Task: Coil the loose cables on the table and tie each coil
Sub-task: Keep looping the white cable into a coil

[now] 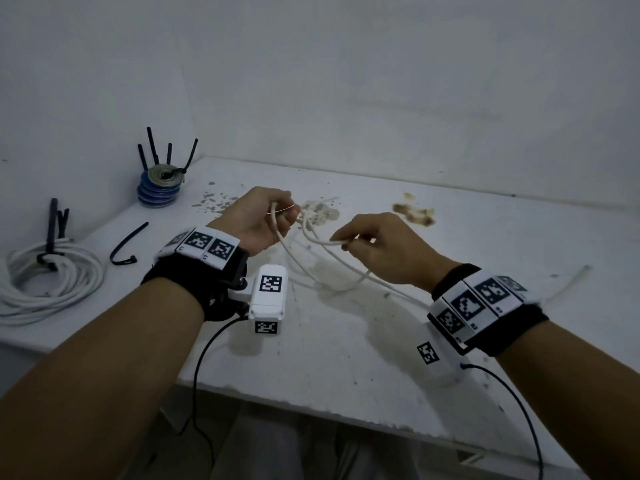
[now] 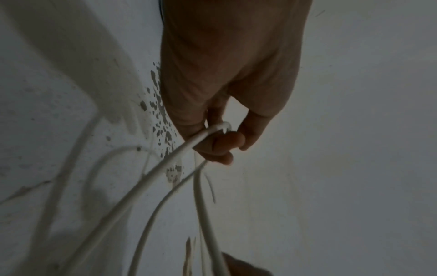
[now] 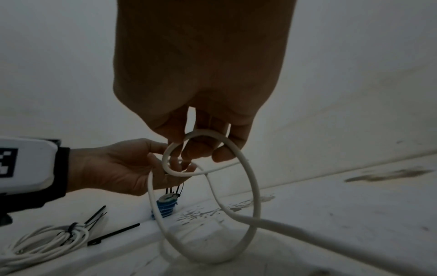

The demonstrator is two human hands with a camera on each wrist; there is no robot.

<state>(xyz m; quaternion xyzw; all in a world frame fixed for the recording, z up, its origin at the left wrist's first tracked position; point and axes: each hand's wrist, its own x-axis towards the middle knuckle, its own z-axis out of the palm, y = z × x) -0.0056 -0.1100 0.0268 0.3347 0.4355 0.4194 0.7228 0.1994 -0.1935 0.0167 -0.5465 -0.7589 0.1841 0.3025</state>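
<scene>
Above the stained white table (image 1: 346, 358), both hands are raised with a loose white cable (image 1: 301, 268) strung between them. Left hand (image 1: 258, 220) curls its fingers round the first small loops near the cable's end; right hand (image 1: 377, 252) pinches the next stretch between thumb and fingertips, close by the left. Slack sags from both hands down onto the tabletop and trails off to the right, under the right wrist.

Step in hand, as I read it: coiling a second cable, only just begun. At the table's left edge lies a finished white coil (image 1: 45, 282), already bound with a black tie. One spare black zip tie (image 1: 128, 245) lies just beside it; more stand in a blue stack of reels (image 1: 160, 188) at the far corner.

Next move likely calls for passing the pinched loop into the left hand's bundle, then drawing up more slack without letting the loops spring apart.
</scene>
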